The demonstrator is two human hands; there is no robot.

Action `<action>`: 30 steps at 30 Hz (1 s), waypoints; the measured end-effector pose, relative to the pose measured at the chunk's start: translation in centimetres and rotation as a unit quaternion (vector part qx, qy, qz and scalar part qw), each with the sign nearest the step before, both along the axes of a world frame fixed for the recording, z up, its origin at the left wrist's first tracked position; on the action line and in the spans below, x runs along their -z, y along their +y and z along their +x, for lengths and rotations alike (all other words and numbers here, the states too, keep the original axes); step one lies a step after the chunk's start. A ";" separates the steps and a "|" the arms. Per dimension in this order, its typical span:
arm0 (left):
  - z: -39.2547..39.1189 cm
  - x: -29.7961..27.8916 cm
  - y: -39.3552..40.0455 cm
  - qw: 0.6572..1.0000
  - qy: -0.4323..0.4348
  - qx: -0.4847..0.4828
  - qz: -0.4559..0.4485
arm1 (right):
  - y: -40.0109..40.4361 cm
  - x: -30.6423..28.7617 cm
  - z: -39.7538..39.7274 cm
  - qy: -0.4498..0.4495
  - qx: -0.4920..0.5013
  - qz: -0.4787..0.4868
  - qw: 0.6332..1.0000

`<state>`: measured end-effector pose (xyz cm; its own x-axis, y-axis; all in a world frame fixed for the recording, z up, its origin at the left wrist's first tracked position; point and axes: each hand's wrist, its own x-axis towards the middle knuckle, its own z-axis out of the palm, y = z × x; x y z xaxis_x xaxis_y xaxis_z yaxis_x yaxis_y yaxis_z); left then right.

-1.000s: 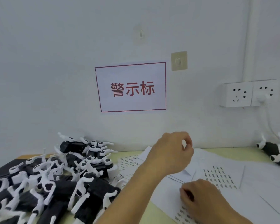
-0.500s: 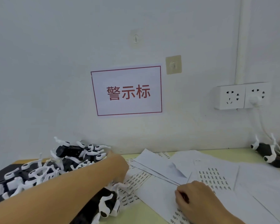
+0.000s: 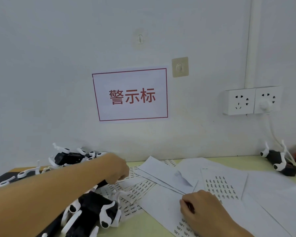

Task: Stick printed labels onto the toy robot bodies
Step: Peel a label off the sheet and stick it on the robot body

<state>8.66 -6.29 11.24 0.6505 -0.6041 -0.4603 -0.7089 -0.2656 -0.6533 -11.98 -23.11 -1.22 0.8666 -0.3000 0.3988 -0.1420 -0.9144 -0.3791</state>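
Observation:
A pile of black toy robot bodies with white limbs fills the table's left side. My left hand reaches across the pile, fingers curled down round a black robot body at its right edge. My forearm hides much of the pile. Printed label sheets and cut label strips lie spread over the middle. My right hand rests on a label sheet at the front, thumb and forefinger pinched on a small dark thing that I cannot make out. One robot body lies alone at the far right.
The pale green table ends at a white wall. A red-framed paper sign hangs there, and wall sockets with a white plug and cable hanging toward the lone robot. Blank white sheets cover the right side.
My left hand has dropped from above the sheets and swung left onto the robot pile, then closed on a body at its edge. My right hand has stayed on the label sheet.

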 end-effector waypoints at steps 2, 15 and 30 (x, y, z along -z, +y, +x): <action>-0.1 -1.6 0.3 0.999 -0.001 0.012 -0.032 | 0.0 0.0 0.0 -0.002 -0.001 0.001 1.000; 0.3 -5.5 0.6 0.841 0.174 -0.015 -0.512 | 0.0 -0.3 0.1 0.017 0.012 0.007 1.000; -10.0 4.8 -7.7 0.288 0.347 -0.299 -0.841 | -1.6 -1.3 -0.7 -0.150 0.059 0.362 0.918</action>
<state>-1.30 -13.95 6.47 0.9739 -0.2267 0.0113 -0.0122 -0.0025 0.9999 -12.73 -24.68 0.05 0.6946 -0.6657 0.2727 -0.0147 -0.3922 -0.9198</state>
